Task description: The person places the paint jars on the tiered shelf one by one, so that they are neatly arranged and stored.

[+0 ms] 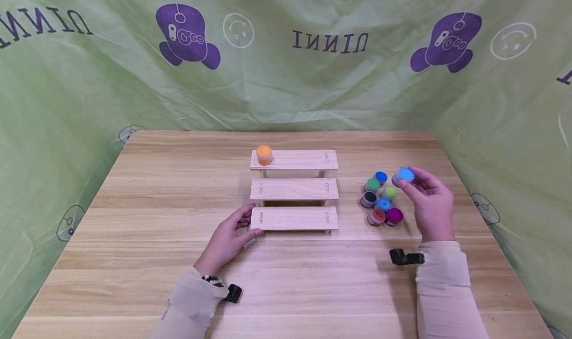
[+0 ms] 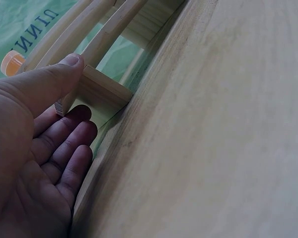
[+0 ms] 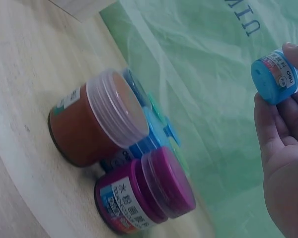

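Note:
My right hand holds a light blue paint jar by fingertips and thumb, raised beside the other jars; its label shows in the right wrist view. Below and left of it stand several paint jars, among them a brown jar, a magenta jar, a black jar and a light green jar. At the left end of a three-step wooden rack, my left hand grips the lowest plank between thumb and fingers. An orange paint jar sits on the top step's left end.
The wood-grain table reaches back to a green printed cloth that hangs behind it and along both sides. Black wrist-camera mounts stick out from both sleeves near the tabletop.

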Demonstrator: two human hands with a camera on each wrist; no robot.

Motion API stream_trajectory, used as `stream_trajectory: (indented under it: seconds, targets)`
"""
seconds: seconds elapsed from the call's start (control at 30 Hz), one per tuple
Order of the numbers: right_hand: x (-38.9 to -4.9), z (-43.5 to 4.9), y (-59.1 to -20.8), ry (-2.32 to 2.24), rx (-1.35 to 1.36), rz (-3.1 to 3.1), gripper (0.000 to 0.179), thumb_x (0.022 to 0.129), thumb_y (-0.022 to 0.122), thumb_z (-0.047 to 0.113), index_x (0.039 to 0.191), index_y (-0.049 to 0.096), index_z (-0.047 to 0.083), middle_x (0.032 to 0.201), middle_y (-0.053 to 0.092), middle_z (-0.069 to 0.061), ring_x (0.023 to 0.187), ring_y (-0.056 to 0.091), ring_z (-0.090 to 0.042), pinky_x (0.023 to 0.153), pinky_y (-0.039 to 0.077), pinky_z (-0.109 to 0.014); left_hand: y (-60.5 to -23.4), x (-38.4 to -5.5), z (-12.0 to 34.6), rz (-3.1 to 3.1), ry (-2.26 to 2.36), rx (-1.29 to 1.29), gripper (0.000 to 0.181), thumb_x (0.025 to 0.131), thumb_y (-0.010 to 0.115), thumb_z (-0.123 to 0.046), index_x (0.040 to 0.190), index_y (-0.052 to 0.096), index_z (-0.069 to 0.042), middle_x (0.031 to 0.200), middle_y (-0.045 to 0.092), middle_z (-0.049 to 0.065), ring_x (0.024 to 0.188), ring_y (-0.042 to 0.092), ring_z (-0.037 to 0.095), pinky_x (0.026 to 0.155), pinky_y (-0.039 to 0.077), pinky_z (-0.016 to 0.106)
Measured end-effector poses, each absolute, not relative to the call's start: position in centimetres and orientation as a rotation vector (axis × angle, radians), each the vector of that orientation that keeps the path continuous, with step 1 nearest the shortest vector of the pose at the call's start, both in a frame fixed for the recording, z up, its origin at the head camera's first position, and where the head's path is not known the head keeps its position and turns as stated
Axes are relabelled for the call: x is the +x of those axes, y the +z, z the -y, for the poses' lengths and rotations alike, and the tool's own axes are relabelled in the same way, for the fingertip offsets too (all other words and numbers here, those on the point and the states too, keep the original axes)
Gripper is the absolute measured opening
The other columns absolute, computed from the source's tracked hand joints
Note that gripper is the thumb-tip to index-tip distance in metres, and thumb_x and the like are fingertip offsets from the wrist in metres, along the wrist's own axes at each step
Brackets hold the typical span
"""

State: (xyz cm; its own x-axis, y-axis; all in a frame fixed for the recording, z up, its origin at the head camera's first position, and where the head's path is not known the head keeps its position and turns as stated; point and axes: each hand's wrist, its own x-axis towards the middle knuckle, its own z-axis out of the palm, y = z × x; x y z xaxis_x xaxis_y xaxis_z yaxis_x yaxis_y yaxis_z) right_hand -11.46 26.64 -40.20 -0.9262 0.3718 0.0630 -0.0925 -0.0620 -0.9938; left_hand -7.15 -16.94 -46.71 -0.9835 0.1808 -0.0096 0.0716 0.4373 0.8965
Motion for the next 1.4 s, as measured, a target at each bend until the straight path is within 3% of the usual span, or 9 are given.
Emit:
stream_trajectory:
  seconds: [0.9, 1.4]
  targets:
    - [-11.7, -24.5, -39.6, 2.032, -0.197, 1.983, 0.051, 0.082, 0.084, 0.009, 0.128, 0.064, -0.002, 0.113, 0.069, -0.006, 0.100, 0.066, -0.016, 0.087, 0.054, -0.017, -46.7, -7.3, 16.9, -2.568, 1.623, 0.250, 0.069, 0.087, 0.080, -0.018, 0.146, 0.048, -0.002, 0.128, 0.064, 0.015, 0.117, 0.060, 0.030, 0.104, 0.047, 0.047]
    - [-11.8, -23.1, -39.6, 2.070, -0.105, 1.992, 0.043, 0.083, 0.083, 0.006, 0.122, 0.067, -0.001, 0.117, 0.070, -0.005, 0.102, 0.066, -0.016, 0.088, 0.054, -0.017, -46.8, -7.4, 16.8, -2.569, 1.625, 0.258, 0.069, 0.086, 0.081, -0.017, 0.146, 0.049, -0.003, 0.125, 0.065, 0.014, 0.116, 0.061, 0.029, 0.104, 0.048, 0.046]
